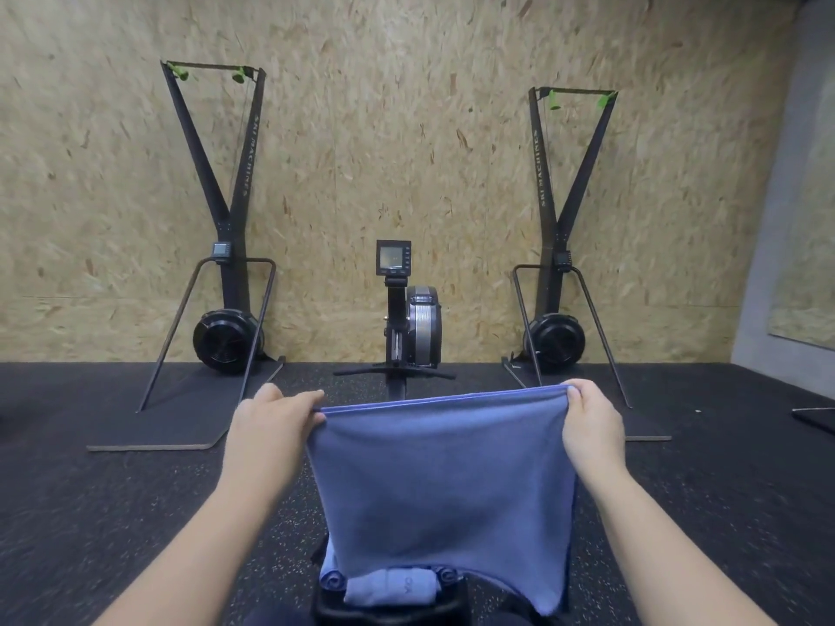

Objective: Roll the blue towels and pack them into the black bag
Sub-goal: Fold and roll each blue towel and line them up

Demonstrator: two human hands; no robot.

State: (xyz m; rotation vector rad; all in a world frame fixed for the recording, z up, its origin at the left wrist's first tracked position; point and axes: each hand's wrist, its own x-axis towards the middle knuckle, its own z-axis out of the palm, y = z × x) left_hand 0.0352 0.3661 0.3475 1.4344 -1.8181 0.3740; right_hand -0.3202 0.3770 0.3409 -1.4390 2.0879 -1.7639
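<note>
Head view: left hand (271, 422) and right hand (592, 417) pinch blue towel (443, 481) corners, spread taut, likely for rolling.

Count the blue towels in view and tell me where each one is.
3, maybe more hidden. One towel hangs spread between the left hand and right hand. A rolled towel and a folded towel sit in the black bag below.

I am reading "SKI MACHINES" running along the arm of the left ski machine (247, 151) and along the upright of the right ski machine (540, 169); the monitor (393, 257) digits are staying illegible to me.
</note>
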